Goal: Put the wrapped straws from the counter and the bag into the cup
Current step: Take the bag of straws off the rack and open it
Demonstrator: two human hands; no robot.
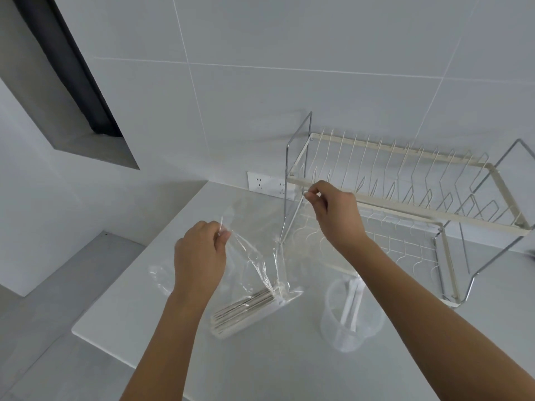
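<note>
A clear plastic bag [260,264] stands on the white counter [260,360], with a bundle of wrapped straws [246,309] lying in its bottom. My left hand [199,256] pinches the bag's upper left edge. My right hand [333,212] is raised higher and pinches the top end of one wrapped straw [292,221], which slants down into the bag's mouth. To the right stands a clear plastic cup [347,322] with a few wrapped straws [351,302] upright inside it.
A wire dish rack [405,204] with cream bars fills the counter's back right, close behind my right hand and the cup. A wall socket [266,183] sits at the tile base. A crumpled piece of clear plastic [159,277] lies left of the bag. The counter's left edge drops to the floor.
</note>
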